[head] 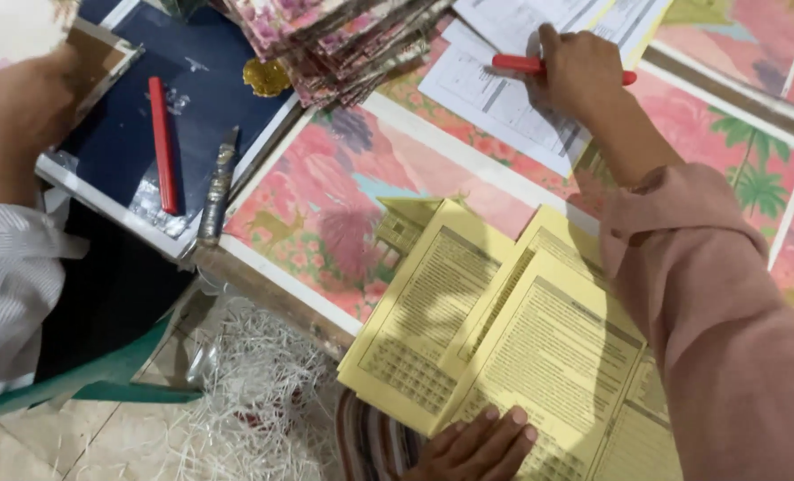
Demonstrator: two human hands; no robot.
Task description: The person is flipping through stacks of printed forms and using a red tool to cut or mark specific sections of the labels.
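Red pen (pixel 523 64) gripped in right hand (pixel 579 71), left hand (pixel 481 445) flat on three yellow forms (pixel 504 347).

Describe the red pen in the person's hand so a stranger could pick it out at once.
Start at the pink flowered sheets covering the work surface, then go to the white printed forms near the top. The right hand holds the red pen across them. Unlike the other red stick, which lies untouched on a dark blue board at left, this one is gripped.

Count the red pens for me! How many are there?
2. One red pen is held in the right hand over the white forms. The other red pen lies on the dark blue board. More could be hidden.
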